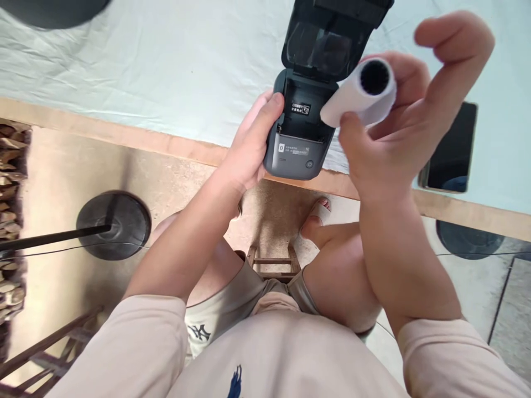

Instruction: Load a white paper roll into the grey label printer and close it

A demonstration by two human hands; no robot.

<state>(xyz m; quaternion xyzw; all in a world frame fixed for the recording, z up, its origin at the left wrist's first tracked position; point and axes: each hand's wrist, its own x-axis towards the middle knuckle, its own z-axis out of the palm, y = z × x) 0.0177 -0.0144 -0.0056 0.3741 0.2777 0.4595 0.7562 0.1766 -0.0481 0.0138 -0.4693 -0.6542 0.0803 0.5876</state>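
My left hand [257, 132] is wrapped round the left side of a dark grey portable label printer [296, 157]. The printer's lid [327, 41] stands flipped up, and its paper bay shows a small printed sticker inside with no roll in it. Between the thumb and fingers of my right hand [406, 127] is a white paper roll [350, 99] with a black hollow core. The roll is tilted beside the bay's right edge; whether it touches the printer I cannot tell. My right index finger is raised and curled away from the roll.
A smartphone [452, 152] with a dark screen lies right of my right hand on the pale cloth-covered table [166, 72]. A black round object [53, 8] is at the top left. Below stand a black stand base [120, 243] and a wooden chair [53, 348]; firewood [10, 210] is stacked at left.
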